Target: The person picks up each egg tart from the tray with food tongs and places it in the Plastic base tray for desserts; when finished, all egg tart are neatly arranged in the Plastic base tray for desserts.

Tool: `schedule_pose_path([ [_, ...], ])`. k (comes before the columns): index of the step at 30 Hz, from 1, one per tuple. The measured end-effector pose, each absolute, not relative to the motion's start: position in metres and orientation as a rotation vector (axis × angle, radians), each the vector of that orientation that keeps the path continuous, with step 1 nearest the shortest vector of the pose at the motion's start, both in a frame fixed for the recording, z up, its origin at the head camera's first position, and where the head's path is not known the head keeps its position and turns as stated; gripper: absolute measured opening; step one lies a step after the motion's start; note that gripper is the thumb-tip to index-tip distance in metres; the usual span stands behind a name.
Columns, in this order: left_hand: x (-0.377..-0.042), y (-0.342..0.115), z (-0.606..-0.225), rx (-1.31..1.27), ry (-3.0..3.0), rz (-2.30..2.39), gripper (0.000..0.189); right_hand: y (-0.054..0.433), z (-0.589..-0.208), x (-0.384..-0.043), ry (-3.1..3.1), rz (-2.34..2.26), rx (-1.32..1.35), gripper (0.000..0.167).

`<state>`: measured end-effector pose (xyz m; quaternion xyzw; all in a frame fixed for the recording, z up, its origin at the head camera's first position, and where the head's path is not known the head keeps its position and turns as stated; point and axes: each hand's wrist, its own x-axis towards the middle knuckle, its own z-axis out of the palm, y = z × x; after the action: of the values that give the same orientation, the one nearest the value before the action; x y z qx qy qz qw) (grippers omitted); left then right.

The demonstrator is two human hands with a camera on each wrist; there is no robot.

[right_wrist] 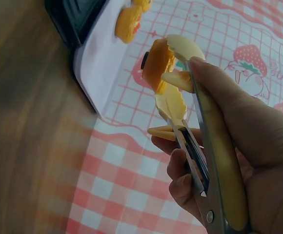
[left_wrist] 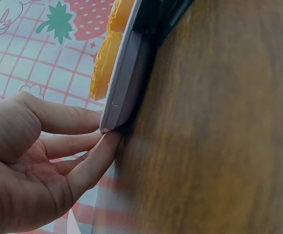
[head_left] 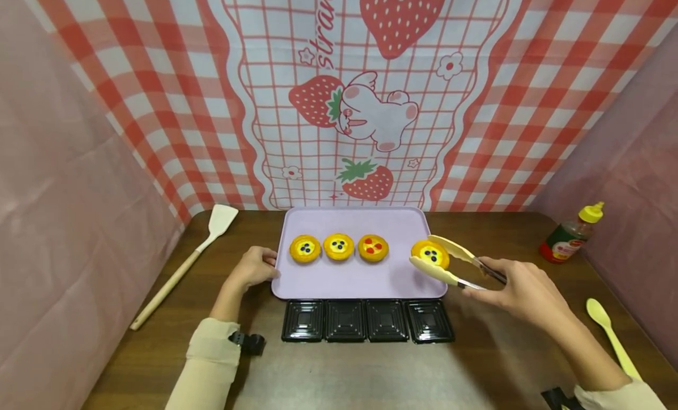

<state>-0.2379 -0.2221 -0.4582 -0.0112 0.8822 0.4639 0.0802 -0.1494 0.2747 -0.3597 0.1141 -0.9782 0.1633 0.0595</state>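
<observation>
My right hand (head_left: 527, 292) grips a pair of cream-tipped tongs (right_wrist: 217, 146). Between the tongs' tips is an egg tart with blueberries (head_left: 430, 255), over the right end of the lilac tray (head_left: 339, 283); the right wrist view shows it off the tray surface. My left hand (head_left: 254, 267) pinches the tray's left edge, thumb (left_wrist: 78, 118) at the rim and fingertips at the underside. In a row on the tray sit two more blueberry tarts (head_left: 305, 248) (head_left: 339, 246) and one tart with red pieces (head_left: 373, 248).
Several black square plastic containers (head_left: 345, 320) stand along the tray's front edge. A white spatula (head_left: 182, 269) with a wooden handle lies at the left. At the right are a sauce bottle (head_left: 569, 236) with a yellow cap and a pale yellow spoon (head_left: 611, 333). Patterned cloth hangs behind.
</observation>
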Motion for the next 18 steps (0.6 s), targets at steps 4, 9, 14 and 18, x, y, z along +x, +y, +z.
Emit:
schedule_pose_path([
  [4,-0.238,-0.222,-0.459,-0.023,2.644,1.392,0.045,0.278,-0.363,-0.133,-2.931,0.505,0.370,0.079],
  [9,-0.238,-0.222,-0.458,-0.014,2.643,1.397,0.045,0.281,-0.364,-0.115,-2.903,0.509,0.386,0.075],
  [14,-0.237,-0.223,-0.458,-0.014,2.652,1.387,0.044,0.281,-0.365,-0.098,-2.921,0.534,0.364,0.074],
  [18,-0.238,-0.223,-0.458,-0.019,2.649,1.385,0.044,0.283,-0.371,-0.086,-2.941,0.540,0.369,0.073],
])
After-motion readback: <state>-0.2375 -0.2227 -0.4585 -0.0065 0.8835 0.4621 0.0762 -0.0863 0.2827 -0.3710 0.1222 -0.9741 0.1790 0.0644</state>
